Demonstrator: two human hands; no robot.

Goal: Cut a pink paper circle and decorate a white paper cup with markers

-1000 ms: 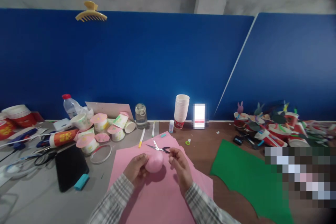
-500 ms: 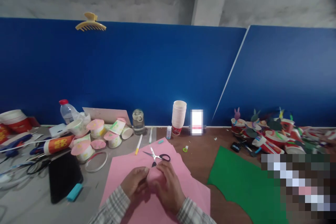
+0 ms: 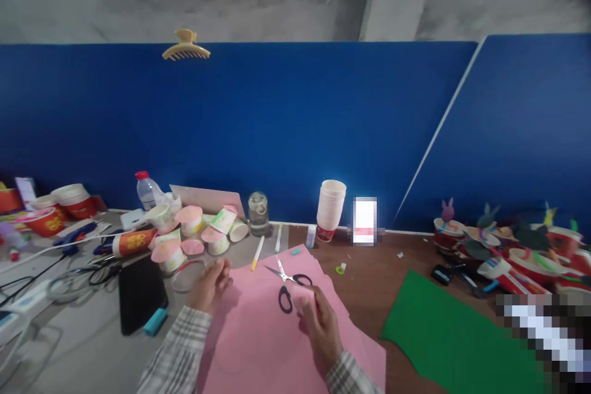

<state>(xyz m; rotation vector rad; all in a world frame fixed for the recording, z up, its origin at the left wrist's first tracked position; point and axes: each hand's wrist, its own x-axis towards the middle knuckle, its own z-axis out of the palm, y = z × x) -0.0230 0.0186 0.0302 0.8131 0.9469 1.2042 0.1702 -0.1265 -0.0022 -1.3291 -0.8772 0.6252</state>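
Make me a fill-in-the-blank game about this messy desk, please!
1. The ____ hand holds a pink thing.
2. The scissors have ____ handles.
3. The plastic bottle at the back has a ____ cap.
4. The big sheet to the right of the pink paper is ____.

Missing words: right; black; red; green.

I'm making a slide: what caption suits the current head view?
Right hand holding a pink object near open scissors on pink paper, left hand apart.
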